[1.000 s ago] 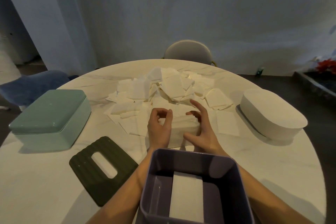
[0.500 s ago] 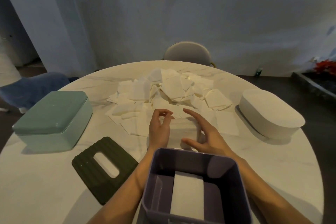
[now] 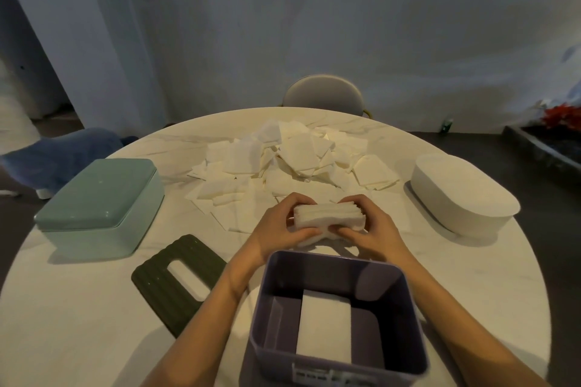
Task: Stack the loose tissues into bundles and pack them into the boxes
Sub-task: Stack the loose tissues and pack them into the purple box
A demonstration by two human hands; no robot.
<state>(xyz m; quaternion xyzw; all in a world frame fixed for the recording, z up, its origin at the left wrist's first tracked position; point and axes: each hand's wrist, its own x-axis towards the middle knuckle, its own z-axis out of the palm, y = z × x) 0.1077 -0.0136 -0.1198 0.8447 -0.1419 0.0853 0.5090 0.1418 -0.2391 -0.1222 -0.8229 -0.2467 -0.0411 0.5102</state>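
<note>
A thick bundle of white tissues (image 3: 330, 217) is held just above the table between both hands. My left hand (image 3: 279, 226) grips its left end, thumb underneath and fingers curled over the top. My right hand (image 3: 367, 226) grips the right end the same way. Right in front of me stands an open purple box (image 3: 405, 302) with a white tissue stack (image 3: 325, 327) lying inside. Behind my hands a heap of loose tissues (image 3: 292, 157) spreads over the round marble table (image 3: 78, 308).
A mint-green lidded box (image 3: 100, 201) stands at the left. A dark green ribbed lid with a slot (image 3: 179, 280) lies flat beside the purple box. A white oval box (image 3: 462, 192) sits at the right. A chair back (image 3: 322, 93) shows beyond the table.
Both hands closed round the stacked tissues and lifted them off the table as one bundle; before, the hands were squaring the stack flat on the table.
</note>
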